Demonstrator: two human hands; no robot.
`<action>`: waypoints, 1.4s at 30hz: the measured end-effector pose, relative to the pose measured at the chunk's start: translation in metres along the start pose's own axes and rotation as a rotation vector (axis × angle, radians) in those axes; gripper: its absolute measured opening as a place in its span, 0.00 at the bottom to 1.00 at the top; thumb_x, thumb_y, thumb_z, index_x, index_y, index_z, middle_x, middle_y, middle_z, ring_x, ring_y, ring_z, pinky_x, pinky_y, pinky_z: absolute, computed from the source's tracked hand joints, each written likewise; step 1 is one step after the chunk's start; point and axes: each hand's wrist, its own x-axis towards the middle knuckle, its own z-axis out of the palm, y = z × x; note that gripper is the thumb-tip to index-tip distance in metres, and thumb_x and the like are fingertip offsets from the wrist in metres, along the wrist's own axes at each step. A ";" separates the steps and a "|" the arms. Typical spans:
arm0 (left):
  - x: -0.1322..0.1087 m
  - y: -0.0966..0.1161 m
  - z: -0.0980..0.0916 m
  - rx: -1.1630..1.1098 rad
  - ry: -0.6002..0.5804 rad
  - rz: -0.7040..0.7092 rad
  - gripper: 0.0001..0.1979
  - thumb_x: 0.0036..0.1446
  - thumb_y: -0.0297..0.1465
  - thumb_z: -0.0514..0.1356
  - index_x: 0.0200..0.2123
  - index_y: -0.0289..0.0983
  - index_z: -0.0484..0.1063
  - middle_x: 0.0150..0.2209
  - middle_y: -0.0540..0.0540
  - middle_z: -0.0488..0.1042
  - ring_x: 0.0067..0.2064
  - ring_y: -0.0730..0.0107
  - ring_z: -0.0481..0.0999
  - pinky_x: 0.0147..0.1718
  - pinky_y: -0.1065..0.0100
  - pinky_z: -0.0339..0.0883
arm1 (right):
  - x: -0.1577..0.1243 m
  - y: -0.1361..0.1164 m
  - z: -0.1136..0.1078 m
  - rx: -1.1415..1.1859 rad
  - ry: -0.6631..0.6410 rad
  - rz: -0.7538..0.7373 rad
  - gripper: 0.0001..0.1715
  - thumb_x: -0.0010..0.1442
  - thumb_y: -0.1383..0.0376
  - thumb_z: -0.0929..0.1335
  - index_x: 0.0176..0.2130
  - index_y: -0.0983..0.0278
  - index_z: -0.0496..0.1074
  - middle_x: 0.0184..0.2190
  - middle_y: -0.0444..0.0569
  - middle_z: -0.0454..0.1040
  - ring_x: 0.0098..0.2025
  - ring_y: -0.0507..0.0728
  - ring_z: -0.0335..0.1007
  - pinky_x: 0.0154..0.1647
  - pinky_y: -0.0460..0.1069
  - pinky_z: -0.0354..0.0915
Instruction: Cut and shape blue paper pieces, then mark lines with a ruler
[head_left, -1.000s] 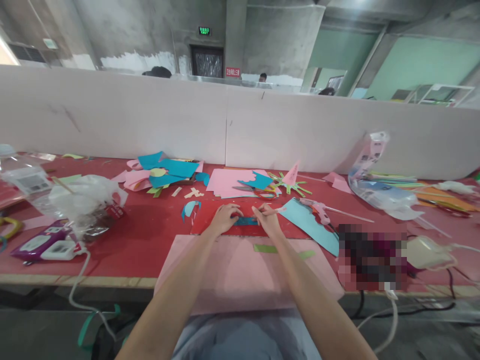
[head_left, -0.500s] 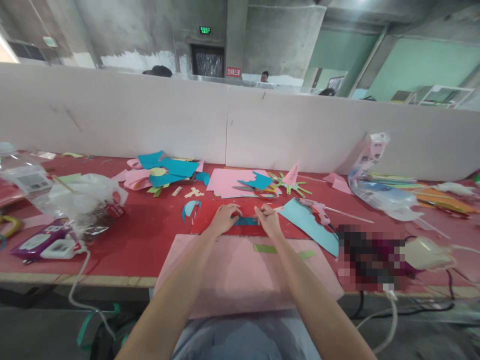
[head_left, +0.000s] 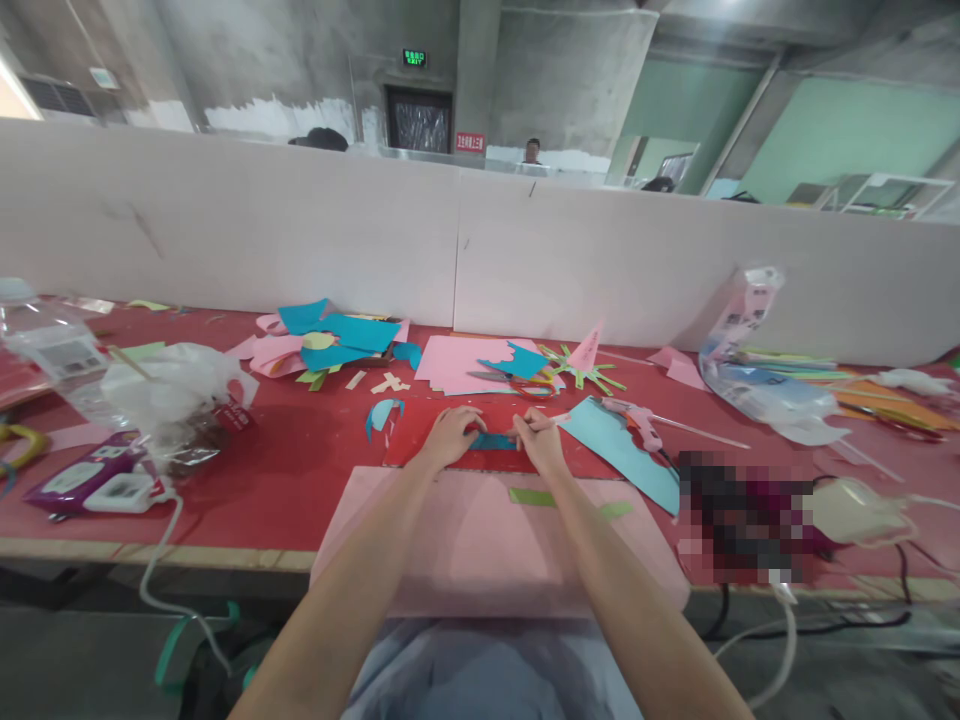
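Over a red sheet (head_left: 409, 430) near the middle of the table, a small blue paper strip (head_left: 495, 441) stretches between my two hands. My left hand (head_left: 454, 435) has its fingers curled at the strip's left end. My right hand (head_left: 536, 435) pinches the strip's right end between thumb and fingers. Beneath my forearms is a large pink sheet (head_left: 465, 560) with a green paper strip (head_left: 531, 497) on it. A pair of scissors (head_left: 525, 382) with orange-yellow handles lies just beyond my hands, partly on pink paper.
Right of my hands are a light blue sheet (head_left: 622, 455) and a pink glue gun (head_left: 636, 425). Blue and pink paper scraps (head_left: 352, 338) lie at the back left. A plastic bag (head_left: 172, 390) and bottle (head_left: 45, 340) stand left. A white partition (head_left: 300, 230) borders the far edge.
The view has shifted very slightly. Both hands keep nearly the same place and grip on the blue strip.
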 end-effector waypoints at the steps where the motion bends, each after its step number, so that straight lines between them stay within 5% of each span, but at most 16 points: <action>1: 0.000 0.000 0.000 0.002 0.000 0.001 0.12 0.53 0.23 0.55 0.36 0.43 0.74 0.52 0.49 0.71 0.57 0.62 0.66 0.59 0.54 0.52 | 0.000 0.000 0.000 0.008 0.007 0.007 0.18 0.54 0.54 0.63 0.21 0.58 0.53 0.09 0.38 0.61 0.24 0.57 0.74 0.25 0.45 0.65; 27: 0.000 0.002 0.001 0.008 0.009 -0.003 0.07 0.55 0.27 0.56 0.36 0.42 0.73 0.52 0.48 0.71 0.57 0.64 0.66 0.59 0.57 0.52 | 0.000 0.001 -0.001 0.060 0.020 0.017 0.16 0.53 0.59 0.63 0.20 0.58 0.53 0.09 0.38 0.62 0.22 0.55 0.73 0.22 0.45 0.63; 34: -0.001 0.002 0.004 0.019 0.007 -0.010 0.08 0.53 0.32 0.61 0.38 0.42 0.71 0.52 0.48 0.70 0.58 0.62 0.63 0.60 0.55 0.51 | 0.002 0.006 0.001 0.250 0.052 0.038 0.18 0.55 0.52 0.65 0.24 0.59 0.59 0.10 0.37 0.61 0.20 0.55 0.70 0.26 0.48 0.69; 42: 0.000 -0.004 0.002 -0.024 -0.029 -0.002 0.08 0.52 0.32 0.61 0.38 0.43 0.73 0.53 0.48 0.69 0.58 0.62 0.65 0.60 0.56 0.51 | -0.002 -0.002 0.000 0.142 -0.005 0.009 0.22 0.55 0.45 0.64 0.24 0.59 0.60 0.10 0.38 0.61 0.25 0.57 0.74 0.29 0.48 0.68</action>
